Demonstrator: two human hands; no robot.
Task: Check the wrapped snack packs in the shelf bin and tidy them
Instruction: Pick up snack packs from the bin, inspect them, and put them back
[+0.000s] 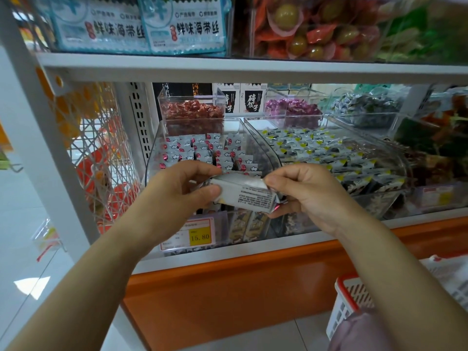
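A single head-worn wide-angle camera looked forward and slightly down at a shop shelf [253,69] from close range. The clear shelf bin [157,138] sat mid-frame, with both forearms rising from the lower corners toward the centre. Wide-angle bending curved the shelf edges. The orange base [228,287] and floor filled the lower frame.

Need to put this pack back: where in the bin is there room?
The snack pack is held by both hands. In the clear bin, dark gaps between rows near the middle look free. The back rows are packed tight.
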